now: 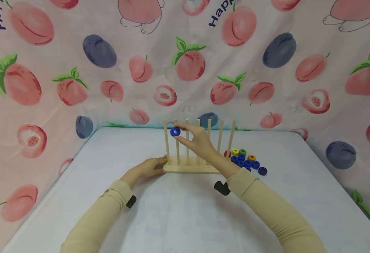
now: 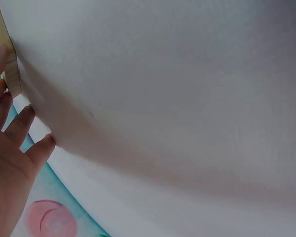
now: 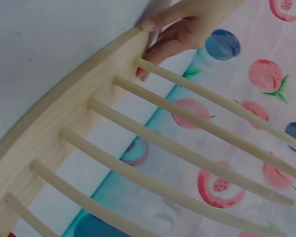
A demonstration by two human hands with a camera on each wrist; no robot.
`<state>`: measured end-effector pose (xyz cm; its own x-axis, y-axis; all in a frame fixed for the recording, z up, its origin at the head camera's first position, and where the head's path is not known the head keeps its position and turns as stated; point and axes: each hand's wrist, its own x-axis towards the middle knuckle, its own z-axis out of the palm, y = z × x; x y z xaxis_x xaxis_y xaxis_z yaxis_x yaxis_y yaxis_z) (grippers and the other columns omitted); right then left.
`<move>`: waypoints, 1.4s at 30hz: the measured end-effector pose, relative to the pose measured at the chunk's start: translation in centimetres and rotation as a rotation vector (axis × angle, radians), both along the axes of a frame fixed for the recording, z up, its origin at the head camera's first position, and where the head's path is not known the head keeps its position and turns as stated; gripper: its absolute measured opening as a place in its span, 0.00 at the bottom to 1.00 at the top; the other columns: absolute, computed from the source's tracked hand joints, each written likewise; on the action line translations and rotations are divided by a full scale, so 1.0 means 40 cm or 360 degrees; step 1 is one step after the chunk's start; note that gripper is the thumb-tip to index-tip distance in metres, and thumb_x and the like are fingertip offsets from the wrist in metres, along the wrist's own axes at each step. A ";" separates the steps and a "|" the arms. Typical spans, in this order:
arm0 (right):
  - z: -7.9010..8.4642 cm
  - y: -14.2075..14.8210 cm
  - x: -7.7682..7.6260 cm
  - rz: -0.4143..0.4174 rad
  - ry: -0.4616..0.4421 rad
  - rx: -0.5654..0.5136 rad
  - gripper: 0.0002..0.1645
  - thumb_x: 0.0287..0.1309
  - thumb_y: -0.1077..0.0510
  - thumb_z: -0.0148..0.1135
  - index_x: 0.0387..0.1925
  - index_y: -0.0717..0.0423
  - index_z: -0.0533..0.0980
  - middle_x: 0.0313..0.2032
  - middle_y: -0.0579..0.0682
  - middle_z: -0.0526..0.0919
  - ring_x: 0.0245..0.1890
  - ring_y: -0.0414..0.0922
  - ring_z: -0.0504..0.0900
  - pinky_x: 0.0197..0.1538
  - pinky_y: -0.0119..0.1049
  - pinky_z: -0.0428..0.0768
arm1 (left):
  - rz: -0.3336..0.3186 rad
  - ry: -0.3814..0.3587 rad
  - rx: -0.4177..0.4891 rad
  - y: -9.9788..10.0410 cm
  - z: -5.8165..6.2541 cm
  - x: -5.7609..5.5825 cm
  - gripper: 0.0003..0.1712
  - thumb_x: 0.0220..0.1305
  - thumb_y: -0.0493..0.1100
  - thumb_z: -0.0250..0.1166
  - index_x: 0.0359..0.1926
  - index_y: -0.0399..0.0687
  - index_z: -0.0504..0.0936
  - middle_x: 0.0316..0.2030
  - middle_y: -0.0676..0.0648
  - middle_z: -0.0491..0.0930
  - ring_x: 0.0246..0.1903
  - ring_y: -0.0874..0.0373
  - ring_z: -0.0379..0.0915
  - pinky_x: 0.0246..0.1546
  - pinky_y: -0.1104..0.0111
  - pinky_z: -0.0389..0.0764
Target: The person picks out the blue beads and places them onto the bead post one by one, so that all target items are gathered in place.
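A wooden peg rack (image 1: 178, 169) stands on the white table, its upright pegs rising in a row from a flat base. My left hand (image 1: 147, 167) grips the base's left end. In the right wrist view that hand's thumb lies on the front edge and its fingers reach behind the end. Between thumb and fingers of my right hand (image 1: 199, 140) I pinch a blue ring (image 1: 172, 133), its hole facing the head camera. It is held up near the tops of the two leftmost pegs; whether it touches one I cannot tell. The right wrist view shows bare pegs (image 3: 187, 118), not the ring.
Right of the rack lie several loose blue rings (image 1: 256, 164), with a yellow ring (image 1: 235, 151), a green ring (image 1: 242, 151), an orange ring (image 1: 251, 157), a purple ring (image 1: 262, 171) and a partly hidden red ring (image 1: 226, 154). A fruit-print cloth (image 1: 185, 95) hangs behind the table.
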<state>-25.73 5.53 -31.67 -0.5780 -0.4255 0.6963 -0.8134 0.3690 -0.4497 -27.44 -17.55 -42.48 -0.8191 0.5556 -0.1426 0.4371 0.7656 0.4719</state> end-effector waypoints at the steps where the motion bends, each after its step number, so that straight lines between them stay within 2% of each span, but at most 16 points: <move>1: 0.007 -0.002 -0.001 -0.0002 0.0023 -0.0006 0.22 0.52 0.64 0.67 0.50 0.66 0.77 0.45 0.60 0.84 0.45 0.52 0.82 0.51 0.45 0.82 | 0.0002 0.0002 -0.0006 0.000 0.000 0.000 0.34 0.66 0.45 0.58 0.68 0.37 0.59 0.70 0.39 0.53 0.69 0.39 0.51 0.70 0.48 0.54; 7: 0.036 -0.007 -0.010 -0.0026 0.0110 -0.0002 0.21 0.53 0.63 0.67 0.49 0.68 0.77 0.46 0.60 0.84 0.45 0.51 0.83 0.52 0.40 0.82 | 0.0019 -0.0014 -0.0038 0.000 0.003 -0.001 0.35 0.67 0.47 0.58 0.69 0.39 0.58 0.71 0.41 0.53 0.69 0.40 0.51 0.71 0.49 0.54; 17: 0.061 -0.005 -0.025 -0.0073 0.0122 0.0035 0.21 0.55 0.61 0.66 0.49 0.67 0.77 0.45 0.60 0.84 0.44 0.52 0.82 0.50 0.42 0.82 | -0.0017 0.0031 -0.0037 0.000 0.003 -0.002 0.34 0.67 0.47 0.57 0.68 0.38 0.60 0.70 0.39 0.54 0.69 0.38 0.52 0.70 0.48 0.54; 24: 0.076 -0.009 -0.035 -0.0123 0.0066 0.0092 0.21 0.56 0.59 0.65 0.50 0.65 0.77 0.45 0.58 0.84 0.45 0.51 0.81 0.50 0.42 0.81 | -0.0032 0.0034 -0.0031 -0.002 0.004 0.000 0.34 0.67 0.46 0.58 0.68 0.36 0.60 0.70 0.38 0.55 0.68 0.38 0.53 0.70 0.48 0.55; 31: 0.078 -0.013 -0.049 -0.0093 0.0032 0.0107 0.21 0.57 0.59 0.64 0.51 0.66 0.77 0.44 0.59 0.84 0.45 0.51 0.81 0.47 0.44 0.82 | -0.0049 0.0059 -0.0024 -0.002 0.003 0.002 0.34 0.67 0.46 0.58 0.68 0.36 0.60 0.70 0.37 0.55 0.68 0.38 0.54 0.69 0.48 0.57; 42: 0.084 -0.012 -0.068 -0.0120 -0.0065 0.0159 0.21 0.57 0.58 0.64 0.51 0.66 0.76 0.44 0.59 0.84 0.45 0.51 0.81 0.47 0.42 0.81 | -0.0033 0.0049 -0.0010 -0.003 0.007 0.008 0.33 0.67 0.45 0.58 0.68 0.35 0.60 0.70 0.37 0.55 0.68 0.38 0.53 0.70 0.48 0.55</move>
<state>-28.45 5.05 -28.33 -0.6379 -0.4459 0.6280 -0.7635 0.4732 -0.4395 -27.14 -17.65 -42.19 -0.8116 0.5716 -0.1209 0.4672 0.7592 0.4532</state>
